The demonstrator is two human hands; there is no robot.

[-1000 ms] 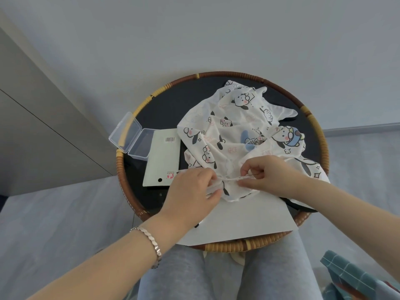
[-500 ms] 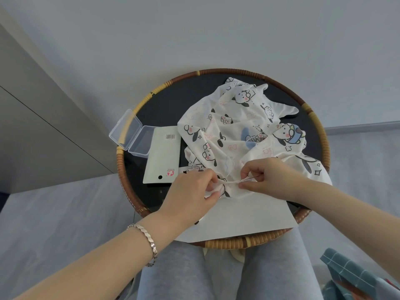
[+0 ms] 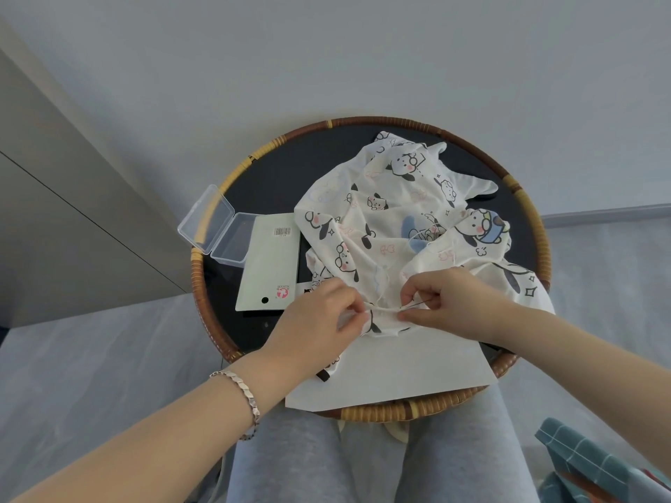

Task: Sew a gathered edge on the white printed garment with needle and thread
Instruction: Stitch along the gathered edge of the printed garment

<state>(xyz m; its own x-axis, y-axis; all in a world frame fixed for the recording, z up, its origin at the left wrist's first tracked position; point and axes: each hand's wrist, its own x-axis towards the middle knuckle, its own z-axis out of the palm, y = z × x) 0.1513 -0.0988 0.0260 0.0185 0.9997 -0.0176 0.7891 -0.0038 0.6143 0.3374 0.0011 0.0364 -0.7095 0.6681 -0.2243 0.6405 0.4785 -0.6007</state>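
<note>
1. Lower centre: white paper sheet [image 3: 399,372] lies across the round table's [image 3: 543,248] near rim.
2. Centre: left hand [image 3: 319,321] pinches the white printed garment's [image 3: 385,219] near edge; right hand [image 3: 446,303], fingers curled, pinches a needle [image 3: 414,305] there.
3. Beyond: garment heaped on the table; card [image 3: 270,263] and open clear box [image 3: 218,230] at left.

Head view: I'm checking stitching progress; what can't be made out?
- Thread: too thin to see, head view.
- Needle: only a dark sliver between fingers of the right hand, head view; too small.
- Stitches on the garment edge: hidden under the left hand and right hand, head view.
</note>
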